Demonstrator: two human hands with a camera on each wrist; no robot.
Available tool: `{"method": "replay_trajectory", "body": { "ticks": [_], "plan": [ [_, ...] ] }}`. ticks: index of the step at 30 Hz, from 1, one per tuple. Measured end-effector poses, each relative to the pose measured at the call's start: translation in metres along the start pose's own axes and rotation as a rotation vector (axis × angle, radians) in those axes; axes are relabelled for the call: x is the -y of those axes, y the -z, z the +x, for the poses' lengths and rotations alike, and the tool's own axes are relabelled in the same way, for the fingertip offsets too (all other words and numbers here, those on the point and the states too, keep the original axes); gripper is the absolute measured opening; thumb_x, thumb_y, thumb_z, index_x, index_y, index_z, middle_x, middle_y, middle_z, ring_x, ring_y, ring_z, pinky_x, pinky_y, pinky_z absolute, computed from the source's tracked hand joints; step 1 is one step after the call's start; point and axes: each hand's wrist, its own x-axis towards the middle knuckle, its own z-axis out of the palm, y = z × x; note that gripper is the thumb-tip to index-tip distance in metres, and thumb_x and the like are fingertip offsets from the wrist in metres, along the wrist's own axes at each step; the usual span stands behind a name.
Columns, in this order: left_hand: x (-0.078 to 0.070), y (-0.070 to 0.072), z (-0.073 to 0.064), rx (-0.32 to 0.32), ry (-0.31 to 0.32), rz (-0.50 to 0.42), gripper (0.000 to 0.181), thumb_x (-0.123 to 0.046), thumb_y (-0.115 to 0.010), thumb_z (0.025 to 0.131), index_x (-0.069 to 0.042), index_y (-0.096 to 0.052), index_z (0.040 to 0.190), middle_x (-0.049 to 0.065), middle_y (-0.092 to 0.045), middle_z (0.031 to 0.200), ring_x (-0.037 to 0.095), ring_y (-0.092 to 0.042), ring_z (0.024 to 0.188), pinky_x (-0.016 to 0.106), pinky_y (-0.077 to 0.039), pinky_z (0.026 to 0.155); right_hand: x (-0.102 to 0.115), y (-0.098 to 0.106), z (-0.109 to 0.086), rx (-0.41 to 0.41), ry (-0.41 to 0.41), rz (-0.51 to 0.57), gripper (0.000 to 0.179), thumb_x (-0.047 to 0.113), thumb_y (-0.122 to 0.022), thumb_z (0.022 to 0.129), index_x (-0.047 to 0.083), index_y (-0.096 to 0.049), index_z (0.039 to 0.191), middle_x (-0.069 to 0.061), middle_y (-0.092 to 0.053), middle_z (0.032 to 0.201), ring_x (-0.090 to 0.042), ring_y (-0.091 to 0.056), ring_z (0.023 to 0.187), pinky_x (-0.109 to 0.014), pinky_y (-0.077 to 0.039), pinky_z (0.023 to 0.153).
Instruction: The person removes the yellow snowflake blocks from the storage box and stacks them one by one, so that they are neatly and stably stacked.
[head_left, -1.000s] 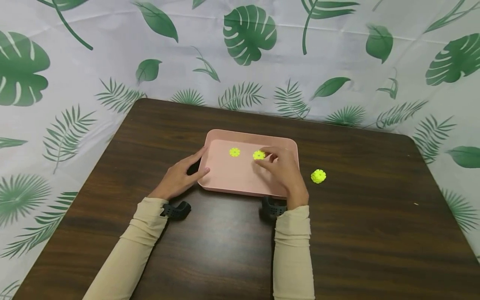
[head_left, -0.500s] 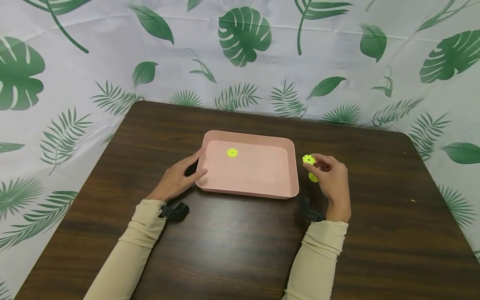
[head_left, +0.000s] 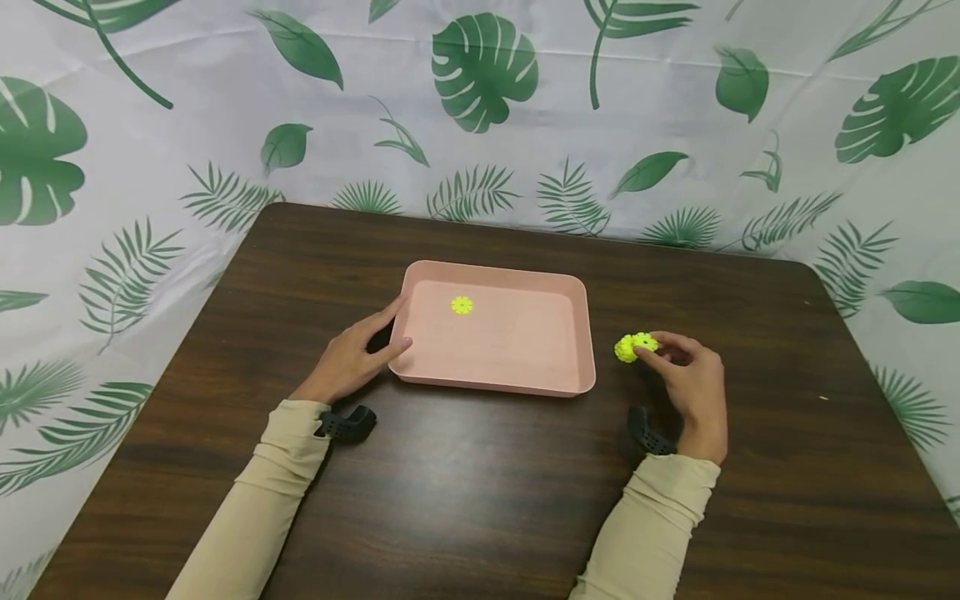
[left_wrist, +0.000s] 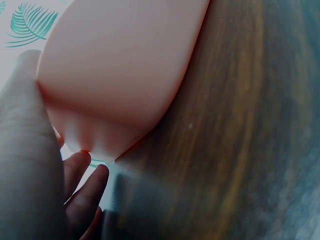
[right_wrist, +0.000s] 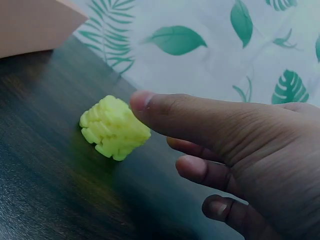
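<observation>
A pink tray lies on the table, and a yellow notched flower-shaped disc rests flat inside it, left of the middle. My left hand holds the tray's left side, thumb over the rim and fingers along the outer wall in the left wrist view. To the right of the tray stands a small stack of yellow discs. There my right hand pinches another disc between thumb and forefinger, at the stack's right side. In the right wrist view my thumb meets the stacked discs.
The dark wooden table reaches back to a white cloth printed with green leaves. A tiny pale speck lies on the tabletop at the right. Each wrist wears a black strap.
My right hand has moved right, out of the tray to the disc stack, with a disc between its fingertips. The left hand keeps its place at the tray.
</observation>
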Motion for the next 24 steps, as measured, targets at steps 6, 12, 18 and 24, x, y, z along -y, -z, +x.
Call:
{"method": "replay_trajectory", "body": {
  "ticks": [6,12,18,24],
  "plan": [
    [0.0014,-0.0004,0.0,0.002,0.002,-0.001,0.074,-0.059,-0.056,0.102,-0.042,-0.019,0.165,0.002,-0.029,0.169,0.036,-0.029,0.153,0.067,-0.026,0.118,-0.0014,-0.0045,0.0016,0.03,-0.001,-0.006,0.041,0.024,-0.083,0.091,-0.001,-0.075,0.122,-0.006,-0.065,0.097,-0.009,-0.054,0.08,-0.018,-0.042,0.065],
    [0.0009,-0.0002,0.0,0.005,0.008,-0.005,0.074,-0.059,-0.056,0.102,-0.043,-0.019,0.165,0.002,-0.028,0.169,0.035,-0.029,0.154,0.067,-0.026,0.118,-0.0014,-0.0085,0.0033,0.039,-0.005,-0.012,0.04,0.026,-0.082,0.092,0.0,-0.075,0.122,-0.008,-0.064,0.101,-0.013,-0.053,0.083,-0.019,-0.043,0.067],
    [-0.0003,0.0003,0.0007,0.001,0.003,-0.011,0.074,-0.059,-0.056,0.102,-0.044,-0.019,0.164,0.002,-0.028,0.169,0.035,-0.03,0.153,0.066,-0.026,0.118,-0.0005,-0.0091,0.0035,0.047,0.005,-0.029,0.042,0.028,-0.082,0.092,0.001,-0.075,0.124,-0.015,-0.066,0.106,-0.014,-0.053,0.084,-0.02,-0.042,0.068],
    [0.0007,0.0002,0.0014,0.002,0.011,-0.006,0.075,-0.06,-0.056,0.102,-0.044,-0.019,0.164,0.001,-0.028,0.169,0.035,-0.029,0.153,0.067,-0.026,0.118,0.0002,-0.0098,0.0045,0.062,0.005,-0.033,0.045,0.03,-0.082,0.092,0.002,-0.074,0.126,-0.016,-0.066,0.111,-0.013,-0.053,0.085,-0.02,-0.042,0.066]
  ]
}}
